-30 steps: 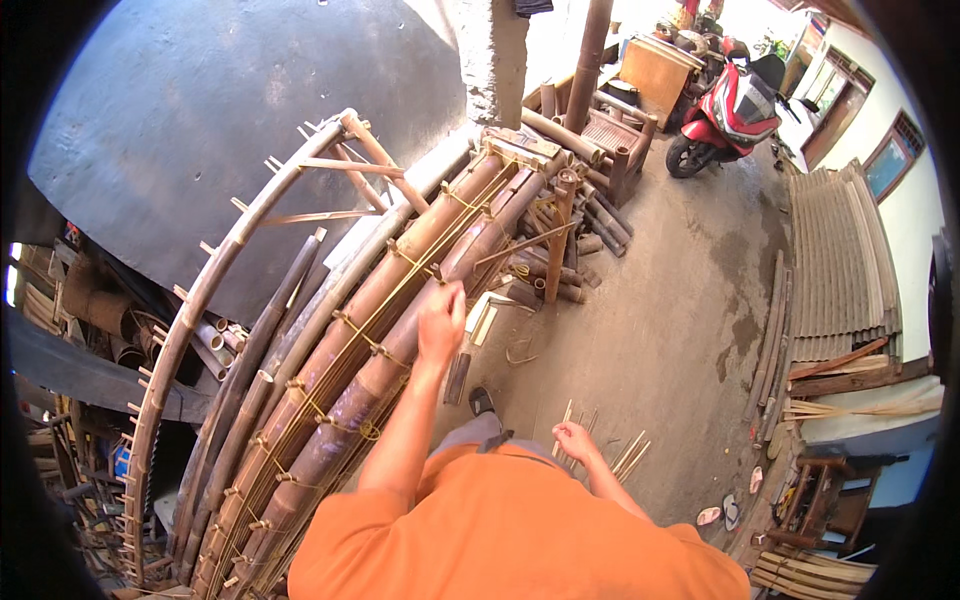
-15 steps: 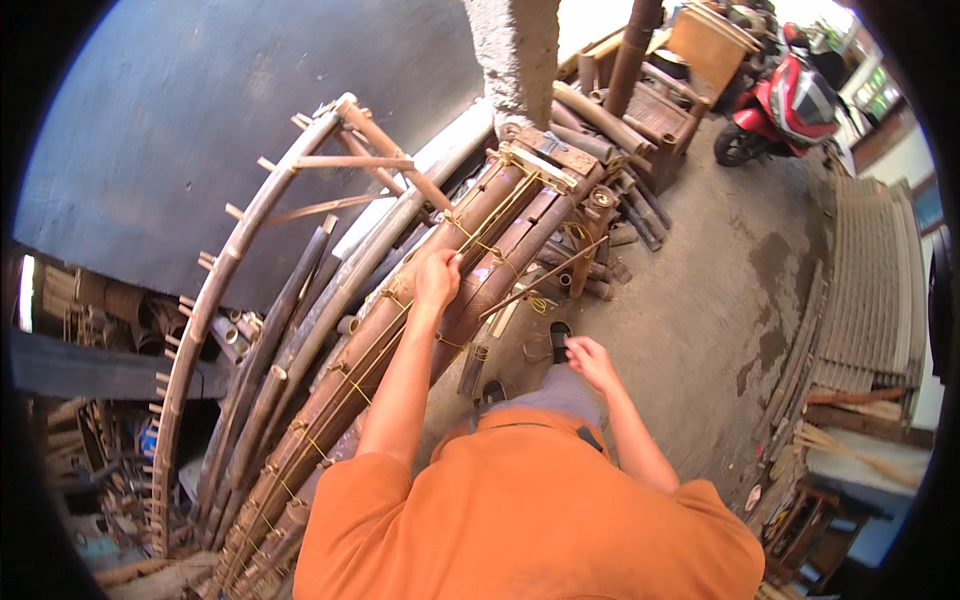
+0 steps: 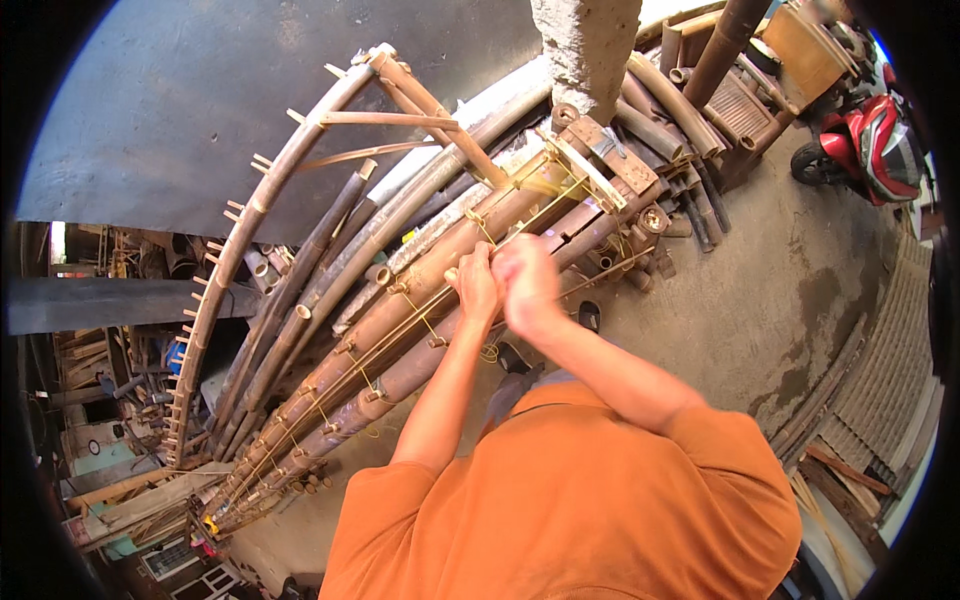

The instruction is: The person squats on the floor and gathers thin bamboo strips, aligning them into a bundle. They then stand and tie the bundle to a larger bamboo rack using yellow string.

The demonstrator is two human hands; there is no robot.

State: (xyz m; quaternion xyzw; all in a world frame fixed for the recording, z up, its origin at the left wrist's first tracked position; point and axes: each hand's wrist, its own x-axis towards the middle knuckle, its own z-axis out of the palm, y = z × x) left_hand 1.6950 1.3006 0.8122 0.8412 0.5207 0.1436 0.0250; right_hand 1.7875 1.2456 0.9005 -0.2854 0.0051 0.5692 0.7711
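Note:
Two long bamboo poles lie side by side on a slant, the upper pole point(image 3: 372, 328) and the lower pole point(image 3: 408, 368). Yellow cord point(image 3: 431, 329) is looped and tied along them at intervals around small pegs, with thin strands running lengthwise between the poles. A pale wooden crosspiece point(image 3: 592, 178) sits at their far end. Over the upper half of the poles, my left hand point(image 3: 479, 287) is closed, its fingers curled; what they grip is hidden. Right against it is my right hand point(image 3: 528, 286), smeared by motion, so its fingers cannot be made out.
A curved bamboo frame point(image 3: 243, 225) with pegs stands at the left, against a dark wall. More bamboo poles point(image 3: 345, 270) lean beside it. A rough concrete post point(image 3: 585, 55) rises behind the far end. A red motorbike point(image 3: 875, 150) stands on the concrete floor point(image 3: 745, 310) at right.
My right hand has come up from beside my body to meet the left hand at the poles. My left hand stays by the poles. The view has swung, so the surroundings sit farther right.

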